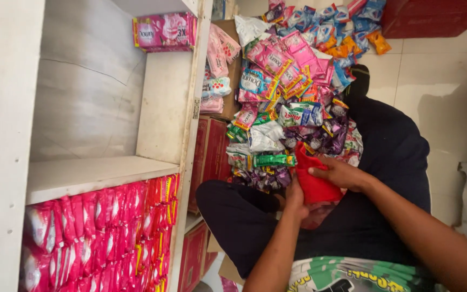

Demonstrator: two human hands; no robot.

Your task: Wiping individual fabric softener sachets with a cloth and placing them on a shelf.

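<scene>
Both my hands hold a stack of red sachets over my lap. My left hand grips the stack's lower left side and my right hand clasps it from the right, fingers over its top. Just beyond the stack lies a big heap of mixed sachets on the floor: pink, purple, green, white and blue packs. My legs in dark trousers are folded around the heap's near end.
A white wooden shelf unit stands at left; its lower bay is packed with pink-red sachets, its upper bay holds one pink pack bundle. Red cartons lean beside the shelf. Pale floor tiles lie at right.
</scene>
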